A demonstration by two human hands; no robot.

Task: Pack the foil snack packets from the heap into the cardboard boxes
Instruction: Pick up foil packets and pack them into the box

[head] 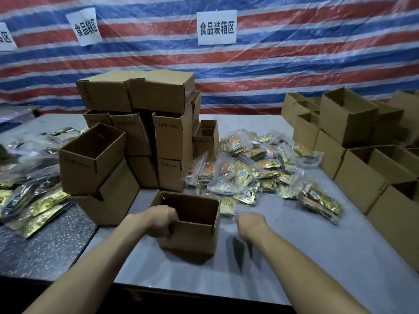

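Head view. The left hand [162, 219] grasps the small open brown cardboard box [190, 236] at its near-left corner, fingers curled over the rim. The box stands on the grey table [294, 257]. Its inside is dark and, as far as can be seen, unfilled.

The right hand [250, 224] hangs just right of the gripped box and apart from it. It is smeared by motion, so I cannot tell whether it is clenched, slack or carrying anything.

The loose heap of gold foil snack packets and clear plastic bags [256, 168] lies beyond and to the right of the grip. One flat gold packet [227, 206] sits just past the box's far-right corner.

The likely troubles, as I judge them:
- **Box swinging or tipping:** it is light and held at a single corner, so a packet pushed in from the right could swing it round that corner or tip it.
- **Packets slipping:** the foil and plastic look slippery, so a snatch at the heap's near edge may drag neighbouring packets along or let one slide out of the fingers.
- **Stack toppling:** beyond and left of the grip stands the uneven stack of brown cardboard boxes [145, 123], with a tilted open box [90, 155] perched at its front. Shoving the held box away, or a stray left forearm, could bring those down.
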